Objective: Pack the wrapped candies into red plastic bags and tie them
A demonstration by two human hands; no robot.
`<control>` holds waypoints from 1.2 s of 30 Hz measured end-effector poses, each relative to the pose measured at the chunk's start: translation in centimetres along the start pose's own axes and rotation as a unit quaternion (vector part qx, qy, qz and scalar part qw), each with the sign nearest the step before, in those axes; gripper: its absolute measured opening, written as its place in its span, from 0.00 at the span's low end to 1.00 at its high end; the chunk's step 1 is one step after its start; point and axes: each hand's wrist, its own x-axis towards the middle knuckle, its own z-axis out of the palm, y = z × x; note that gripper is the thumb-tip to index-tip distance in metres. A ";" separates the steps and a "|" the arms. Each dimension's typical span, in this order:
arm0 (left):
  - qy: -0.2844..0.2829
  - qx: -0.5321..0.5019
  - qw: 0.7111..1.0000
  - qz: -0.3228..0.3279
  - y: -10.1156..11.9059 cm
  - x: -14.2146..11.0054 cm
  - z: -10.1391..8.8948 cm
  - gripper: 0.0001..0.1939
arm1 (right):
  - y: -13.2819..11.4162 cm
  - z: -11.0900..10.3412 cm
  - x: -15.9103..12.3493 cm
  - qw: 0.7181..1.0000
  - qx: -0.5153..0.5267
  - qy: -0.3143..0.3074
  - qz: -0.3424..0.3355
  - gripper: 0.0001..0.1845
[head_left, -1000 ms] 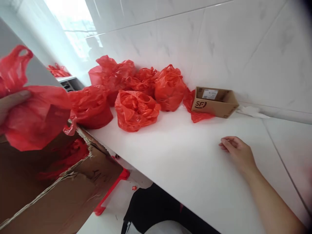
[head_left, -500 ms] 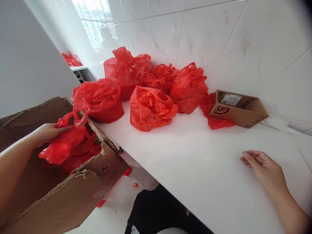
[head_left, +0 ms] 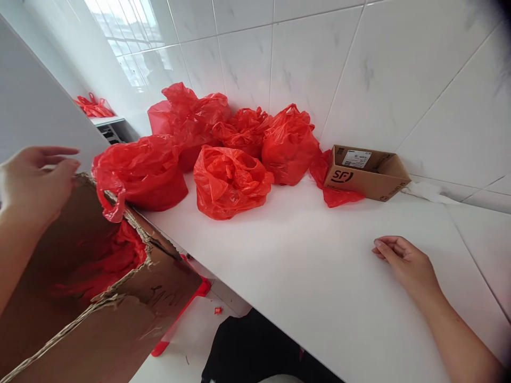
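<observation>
My left hand (head_left: 30, 183) hovers over the top edge of a large torn cardboard box (head_left: 107, 314) at the lower left, fingers loosely spread and holding nothing. Red plastic bags (head_left: 99, 263) lie inside that box. My right hand (head_left: 405, 263) rests on the white counter (head_left: 303, 266) with its fingers loosely curled and nothing in them. Several stuffed red plastic bags (head_left: 229, 181) stand grouped on the counter against the tiled wall, the nearest one (head_left: 139, 173) right beside the big box.
A small open cardboard carton (head_left: 365, 173) marked SF sits against the wall, with a red bag (head_left: 333, 189) partly under it. A white cloth (head_left: 431, 191) lies right of it. More red bags (head_left: 93, 106) rest on a far ledge. Below the counter are a red stool (head_left: 179, 324) and dark fabric (head_left: 255, 348).
My left hand lowered a red bag into the big box, let go of it and has risen empty to the box's edge. My right hand stayed resting on the counter.
</observation>
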 end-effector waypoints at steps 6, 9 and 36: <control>-0.110 -0.010 0.947 0.300 12.9 -4.6 5.7 0.18 | 0.5 0.0 0.1 1.000 0.009 -0.017 -0.018 0.20; -0.152 0.016 0.915 0.372 17.5 -6.3 10.6 0.17 | 0.7 0.0 0.2 0.999 0.017 -0.026 -0.042 0.18; 0.086 -0.277 0.927 0.237 25.4 2.3 11.2 0.07 | 0.3 -0.4 0.0 0.997 0.015 -0.065 -0.039 0.12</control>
